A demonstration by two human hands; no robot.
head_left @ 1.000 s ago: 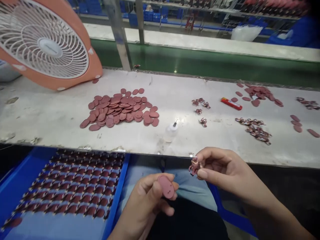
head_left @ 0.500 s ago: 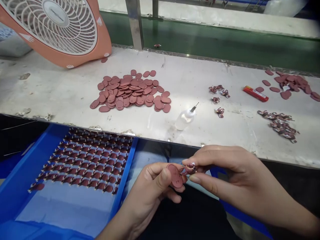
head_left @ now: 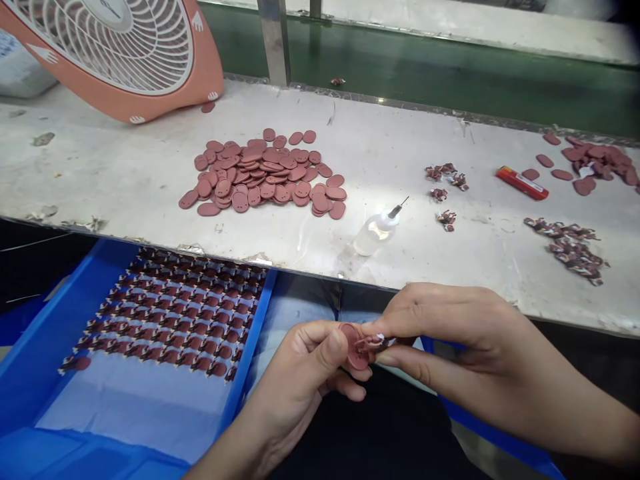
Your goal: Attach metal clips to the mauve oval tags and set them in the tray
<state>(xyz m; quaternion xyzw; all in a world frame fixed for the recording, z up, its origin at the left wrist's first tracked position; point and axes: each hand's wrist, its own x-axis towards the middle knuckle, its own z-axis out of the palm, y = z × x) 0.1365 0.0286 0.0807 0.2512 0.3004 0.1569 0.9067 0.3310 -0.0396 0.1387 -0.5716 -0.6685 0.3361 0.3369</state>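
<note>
Between thumb and fingers, my left hand grips a reddish-brown oval base, tilted with its flat face toward the other hand. A tiny brown-and-white figurine is pinched in my right hand. The figurine's lower end overlaps the oval's face; whether the two are joined I cannot tell. Both hands are in front of the bench edge. On the bench ahead stands a clear squeeze bottle with a needle tip. Left of it lies a pile of oval bases.
A blue tray at lower left holds rows of figurines on bases. Loose figurines and a larger cluster lie on the bench, with a red tube-like item and more ovals at right. An orange fan stands at back left.
The figurine has shifted left, from beside the oval base to over its face. The oval has turned a little more edge-on. My view has tilted slightly.
</note>
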